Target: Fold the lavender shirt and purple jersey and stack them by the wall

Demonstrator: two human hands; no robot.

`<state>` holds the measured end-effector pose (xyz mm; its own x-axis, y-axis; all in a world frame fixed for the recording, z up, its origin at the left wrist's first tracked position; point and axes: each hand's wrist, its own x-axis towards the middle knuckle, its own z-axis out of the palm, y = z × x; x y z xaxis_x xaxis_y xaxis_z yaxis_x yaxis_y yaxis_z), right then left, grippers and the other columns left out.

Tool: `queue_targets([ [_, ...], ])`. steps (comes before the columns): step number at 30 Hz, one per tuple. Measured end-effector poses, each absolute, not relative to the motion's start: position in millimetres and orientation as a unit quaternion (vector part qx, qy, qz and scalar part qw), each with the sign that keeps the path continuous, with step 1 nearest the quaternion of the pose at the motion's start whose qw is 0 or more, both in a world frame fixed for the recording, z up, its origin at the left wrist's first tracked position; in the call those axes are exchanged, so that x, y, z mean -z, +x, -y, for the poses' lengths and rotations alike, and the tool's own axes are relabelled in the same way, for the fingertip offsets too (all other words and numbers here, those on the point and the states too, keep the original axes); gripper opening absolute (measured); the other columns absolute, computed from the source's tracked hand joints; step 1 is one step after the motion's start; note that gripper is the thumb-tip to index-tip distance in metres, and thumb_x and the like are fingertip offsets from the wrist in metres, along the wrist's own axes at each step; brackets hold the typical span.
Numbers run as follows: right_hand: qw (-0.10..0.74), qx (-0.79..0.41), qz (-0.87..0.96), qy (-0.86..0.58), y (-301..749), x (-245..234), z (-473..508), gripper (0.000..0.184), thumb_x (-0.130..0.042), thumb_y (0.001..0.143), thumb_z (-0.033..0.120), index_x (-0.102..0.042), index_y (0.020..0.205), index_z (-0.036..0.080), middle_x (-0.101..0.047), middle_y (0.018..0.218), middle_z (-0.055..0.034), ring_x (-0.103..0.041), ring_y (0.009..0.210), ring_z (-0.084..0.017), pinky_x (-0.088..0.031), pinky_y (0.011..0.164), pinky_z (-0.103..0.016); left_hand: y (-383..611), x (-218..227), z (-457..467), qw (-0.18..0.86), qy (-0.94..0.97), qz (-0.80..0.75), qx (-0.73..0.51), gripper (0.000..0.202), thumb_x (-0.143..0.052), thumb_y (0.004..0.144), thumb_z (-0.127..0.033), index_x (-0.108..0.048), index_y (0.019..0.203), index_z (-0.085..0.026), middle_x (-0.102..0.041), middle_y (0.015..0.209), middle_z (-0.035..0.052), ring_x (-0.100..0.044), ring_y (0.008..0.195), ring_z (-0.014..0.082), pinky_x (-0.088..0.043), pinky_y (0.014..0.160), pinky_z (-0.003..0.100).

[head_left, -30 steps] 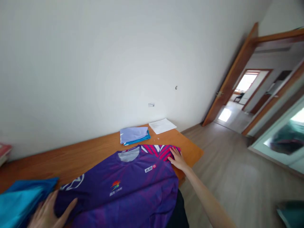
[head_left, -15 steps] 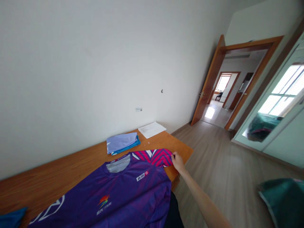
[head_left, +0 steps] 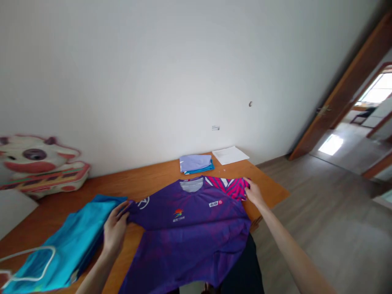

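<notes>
A purple T-shirt (head_left: 196,228) lies spread front side up on the wooden desk (head_left: 266,179), its lower part hanging over the near edge. Its collar points toward the wall. My left hand (head_left: 114,228) pinches the end of the dark purple sleeve. At the other side, my right hand (head_left: 253,192) grips the end of the pink striped sleeve. Both sleeves are stretched outward. Behind the collar lies a folded lilac and blue cloth (head_left: 196,163).
White papers (head_left: 231,155) rest at the desk's back right. On the left are a turquoise folded garment (head_left: 73,237), a white cable (head_left: 50,255) and a cow-shaped toy keyboard (head_left: 45,167). A wooden door (head_left: 343,90) stands open at the right.
The view has swung left, bringing my left hand, the turquoise garment and the toy into sight. My right hand still holds the pink striped sleeve.
</notes>
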<state>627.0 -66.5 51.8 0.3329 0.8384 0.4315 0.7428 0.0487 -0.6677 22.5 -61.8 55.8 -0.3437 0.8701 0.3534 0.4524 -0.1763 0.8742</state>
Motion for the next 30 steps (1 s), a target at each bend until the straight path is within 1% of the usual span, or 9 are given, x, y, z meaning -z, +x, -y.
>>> queue_targets([
  [2, 0.403, -0.070, 0.639, -0.651, 595, -66, 59, 0.062, -0.052, 0.083, 0.024, -0.067, 0.143, 0.021, -0.072, 0.140, -0.0112, -0.065, 0.132, -0.030, -0.048, 0.118, -0.052, 46, -63, 57, 0.220, 0.567, -0.577, -0.545, 0.054, -0.048, 0.099, -0.041, -0.054, 0.148, -0.017, -0.069, 0.140, 0.0152, -0.066, 0.131, 0.0302, -0.056, 0.109, 0.048],
  [4, 0.363, -0.126, 0.708, -0.592, 558, -79, 58, 0.065, -0.054, 0.089, 0.024, -0.058, 0.154, 0.024, -0.065, 0.150, -0.0094, -0.064, 0.134, -0.028, -0.048, 0.119, -0.049, 79, -72, 58, 0.220, 0.657, -0.519, -0.501, 0.056, -0.052, 0.101, -0.042, -0.051, 0.153, -0.021, -0.062, 0.151, 0.0136, -0.056, 0.143, 0.0291, -0.047, 0.119, 0.047],
  [7, 0.337, -0.210, 0.750, -0.529, 517, -84, 63, 0.065, -0.059, 0.096, 0.034, -0.049, 0.161, 0.031, -0.065, 0.151, -0.0069, -0.071, 0.122, -0.026, -0.057, 0.108, -0.045, 119, -76, 69, 0.290, 0.746, -0.451, -0.394, 0.070, -0.057, 0.101, -0.046, -0.037, 0.165, -0.025, -0.068, 0.140, 0.0120, -0.067, 0.127, 0.0273, -0.053, 0.111, 0.045],
  [9, 0.350, -0.218, 0.742, -0.528, 507, -76, 62, 0.056, -0.057, 0.100, 0.038, -0.056, 0.155, 0.029, -0.068, 0.146, -0.0081, -0.072, 0.119, -0.027, -0.059, 0.105, -0.045, 128, -66, 75, 0.300, 0.750, -0.446, -0.385, 0.068, -0.054, 0.104, -0.046, -0.034, 0.166, -0.026, -0.070, 0.135, 0.0111, -0.071, 0.116, 0.0255, -0.055, 0.108, 0.045],
  [14, 0.316, -0.117, 0.757, -0.560, 521, -30, 47, 0.044, -0.045, 0.105, 0.035, -0.068, 0.141, 0.025, -0.066, 0.147, -0.0107, -0.061, 0.138, -0.027, -0.045, 0.121, -0.051, 125, -15, 63, 0.185, 0.763, -0.494, -0.373, 0.049, -0.040, 0.109, -0.037, -0.052, 0.154, -0.021, -0.052, 0.161, 0.0127, -0.051, 0.148, 0.0270, -0.040, 0.125, 0.048],
  [18, 0.207, -0.052, 0.768, -0.604, 528, 6, 48, 0.056, -0.046, 0.105, 0.049, -0.055, 0.157, 0.026, -0.044, 0.169, -0.0109, -0.035, 0.159, -0.030, -0.029, 0.129, -0.057, 130, 14, 50, 0.093, 0.804, -0.534, -0.242, 0.056, -0.041, 0.108, -0.040, -0.050, 0.159, -0.020, -0.039, 0.171, 0.0132, -0.028, 0.161, 0.0361, -0.022, 0.131, 0.062],
  [22, 0.148, -0.031, 0.744, -0.651, 527, 19, 56, 0.068, -0.043, 0.105, 0.061, -0.039, 0.166, 0.031, -0.031, 0.176, -0.0082, -0.019, 0.165, -0.035, -0.017, 0.130, -0.066, 136, 17, 43, 0.033, 0.779, -0.594, -0.200, 0.062, -0.040, 0.107, -0.045, -0.047, 0.163, -0.018, -0.033, 0.173, 0.0157, -0.023, 0.162, 0.0429, -0.016, 0.130, 0.068],
  [27, 0.206, -0.027, 0.740, -0.639, 515, -11, 77, 0.059, -0.042, 0.107, 0.054, -0.048, 0.160, 0.029, -0.041, 0.170, -0.0095, -0.030, 0.161, -0.035, -0.014, 0.130, -0.068, 132, -5, 46, 0.063, 0.754, -0.613, -0.227, 0.063, -0.040, 0.108, -0.046, -0.047, 0.161, -0.014, -0.036, 0.172, 0.0171, -0.024, 0.162, 0.0417, -0.017, 0.130, 0.066],
  [30, 0.339, -0.022, 0.707, -0.620, 509, -25, 120, 0.045, -0.045, 0.107, 0.047, -0.064, 0.141, 0.027, -0.062, 0.149, -0.0128, -0.053, 0.143, -0.031, -0.035, 0.126, -0.055, 112, -26, 72, 0.093, 0.755, -0.573, -0.307, 0.050, -0.040, 0.109, -0.042, -0.057, 0.151, -0.020, -0.048, 0.165, 0.0114, -0.033, 0.159, 0.0328, -0.023, 0.132, 0.058],
])
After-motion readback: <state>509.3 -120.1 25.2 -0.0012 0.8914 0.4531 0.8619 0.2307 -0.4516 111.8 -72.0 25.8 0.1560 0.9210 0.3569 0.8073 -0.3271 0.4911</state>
